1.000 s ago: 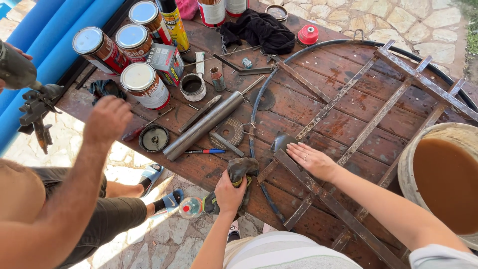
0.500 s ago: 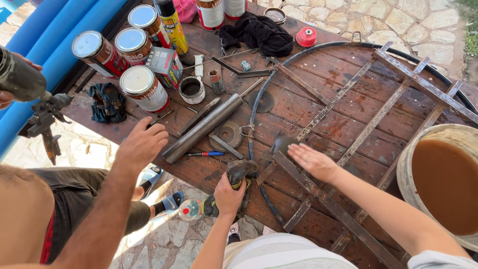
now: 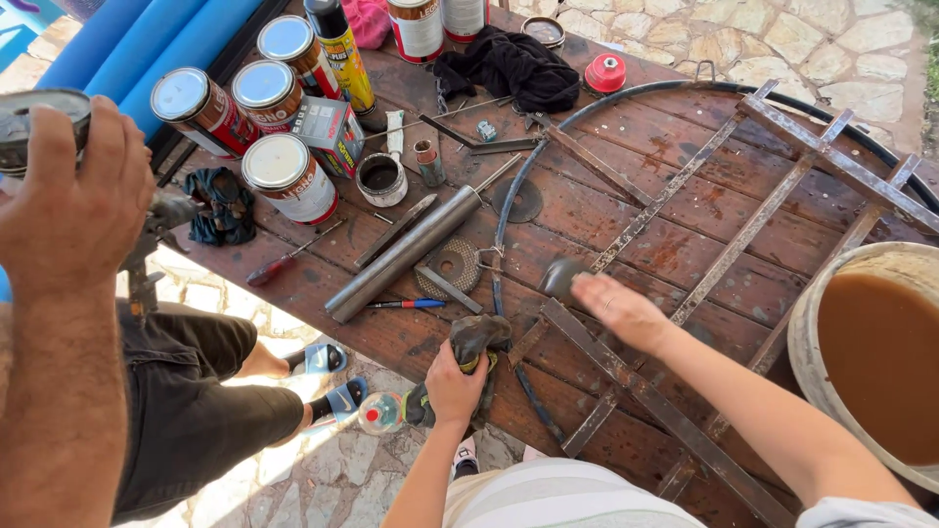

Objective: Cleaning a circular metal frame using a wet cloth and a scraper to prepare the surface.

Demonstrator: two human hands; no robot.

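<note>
My left hand (image 3: pixel 453 383) grips a dark crumpled rag (image 3: pixel 479 337) at the near edge of the brown wooden table (image 3: pixel 685 244). Further in, my right hand (image 3: pixel 618 308) lies flat with spread fingers on the rusty metal frame (image 3: pixel 685 293) that rests on the table. Its fingertips touch a small dark grey pad (image 3: pixel 560 277). At the left, another person's hand (image 3: pixel 73 200) is raised and holds a round tin (image 3: pixel 39 122).
Several paint cans (image 3: pixel 289 176), a spray can (image 3: pixel 337 49), a steel pipe (image 3: pixel 411 249), a red screwdriver (image 3: pixel 284 259) and a blue pen (image 3: pixel 406 304) lie at the table's left. A black cloth (image 3: pixel 514 64) lies at the back. A bucket of brown liquid (image 3: pixel 880 352) stands at the right.
The other person's hand has left the table, gone left and now holds up a tin. My left hand stays on the rag. My right hand has barely shifted.
</note>
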